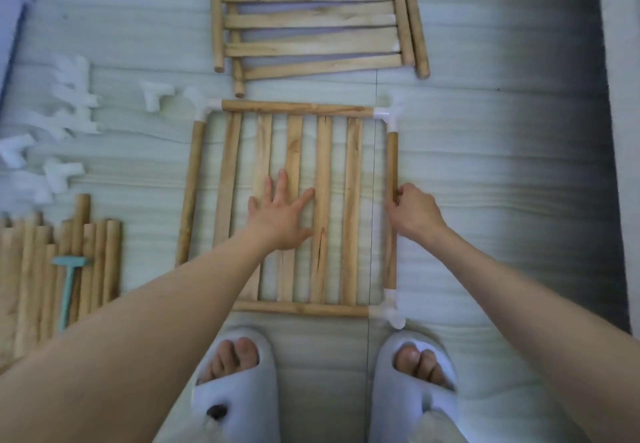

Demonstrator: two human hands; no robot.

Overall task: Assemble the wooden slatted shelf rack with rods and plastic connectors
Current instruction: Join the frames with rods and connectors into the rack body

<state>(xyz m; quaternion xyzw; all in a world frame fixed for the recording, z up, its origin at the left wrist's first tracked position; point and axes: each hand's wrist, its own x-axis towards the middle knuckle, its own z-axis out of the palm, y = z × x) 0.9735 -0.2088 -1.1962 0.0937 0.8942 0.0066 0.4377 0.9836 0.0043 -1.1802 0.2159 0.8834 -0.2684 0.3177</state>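
left hand [281, 218]: flat, fingers spread wide, palm down on the slats at frame centre, holding nothing
right hand [412, 211]: fingers curled round the right side rod [391, 165], gripping it about mid-length, right of centre
floor [485, 165]: pale wood-grain surface, fills the frame, everything lies on it
shelf frame [294, 207]: centre of frame, lying flat; five vertical slats [323, 165] inside a square of four rods
top rod [298, 108]: runs across the frame's upper edge, white connector at each end
bottom rod [301, 308]: lower edge, just above the slippers
left side rod [189, 193]: slanted, its lower end hidden behind the left forearm
corner connectors: white plastic, upper left [207, 107], upper right [389, 117], lower right [393, 311]; lower left corner hidden by the arm
second slatted panel [311, 17]: top centre, slats running horizontally, loose-looking, rods along both sides, cut off by the top edge
spare rods [38, 276]: bundle at lower left, lying side by side
loose connectors [74, 96]: white pieces scattered at upper left, blurred
hammer [69, 287]: small, teal, lying on the spare rods, lower left
slippers [235, 390]: pale, open-toed, bottom centre, toes showing, pointing toward the frame
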